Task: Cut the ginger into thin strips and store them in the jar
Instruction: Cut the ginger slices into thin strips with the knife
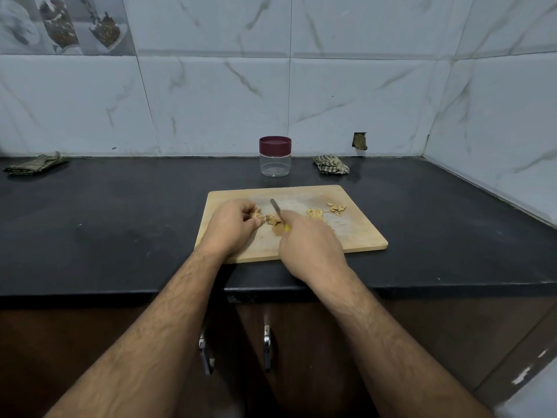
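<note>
A wooden cutting board [355, 236] lies on the black counter. My left hand [232, 226] holds a knobbly piece of ginger [260, 216] down on the board's left part. My right hand [307, 241] grips a knife with a yellow handle; its blade [276, 210] points away from me just right of the ginger. Cut ginger strips [315, 214] and small peel scraps [336, 209] lie on the board's right part. A clear jar [275, 164] with a maroon lid on stands behind the board, near the wall.
A crumpled checked cloth [331, 164] lies right of the jar. Another folded cloth [36, 164] lies at the counter's far left. Marbled wall tiles [482, 116] close in the back and right. Cabinet door handles [266, 346] hang below the counter's front edge.
</note>
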`<control>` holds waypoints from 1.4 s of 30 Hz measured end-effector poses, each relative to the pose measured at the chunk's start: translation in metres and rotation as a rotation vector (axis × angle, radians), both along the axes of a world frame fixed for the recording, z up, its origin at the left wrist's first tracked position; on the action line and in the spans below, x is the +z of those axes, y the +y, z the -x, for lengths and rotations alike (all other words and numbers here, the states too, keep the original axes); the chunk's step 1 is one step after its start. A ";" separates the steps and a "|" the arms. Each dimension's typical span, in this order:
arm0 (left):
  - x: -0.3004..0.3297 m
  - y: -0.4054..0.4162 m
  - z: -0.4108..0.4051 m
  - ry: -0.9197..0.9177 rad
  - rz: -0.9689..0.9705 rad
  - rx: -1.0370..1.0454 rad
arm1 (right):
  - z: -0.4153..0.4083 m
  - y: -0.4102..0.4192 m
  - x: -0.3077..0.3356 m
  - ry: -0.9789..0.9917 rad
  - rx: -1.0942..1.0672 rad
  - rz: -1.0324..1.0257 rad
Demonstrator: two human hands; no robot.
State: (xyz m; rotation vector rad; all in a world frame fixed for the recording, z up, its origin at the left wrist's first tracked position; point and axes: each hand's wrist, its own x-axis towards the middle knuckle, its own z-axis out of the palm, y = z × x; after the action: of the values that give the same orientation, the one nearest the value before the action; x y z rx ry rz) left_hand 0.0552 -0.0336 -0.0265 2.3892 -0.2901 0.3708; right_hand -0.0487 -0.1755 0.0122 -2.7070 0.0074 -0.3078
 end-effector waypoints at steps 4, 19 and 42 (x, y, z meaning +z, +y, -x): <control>0.001 0.002 0.003 0.016 0.080 0.099 | -0.011 -0.014 0.007 0.049 -0.096 -0.034; 0.002 0.002 0.005 0.013 0.085 0.127 | 0.009 -0.014 -0.001 0.075 -0.059 -0.019; 0.008 0.000 0.016 0.036 0.162 0.143 | -0.037 0.006 0.007 0.083 -0.044 0.175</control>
State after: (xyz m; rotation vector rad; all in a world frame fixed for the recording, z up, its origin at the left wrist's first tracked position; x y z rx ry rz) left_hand 0.0392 -0.0334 -0.0186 2.2605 -0.0697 0.4007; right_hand -0.0115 -0.1697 0.0195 -2.8945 0.0665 -0.2182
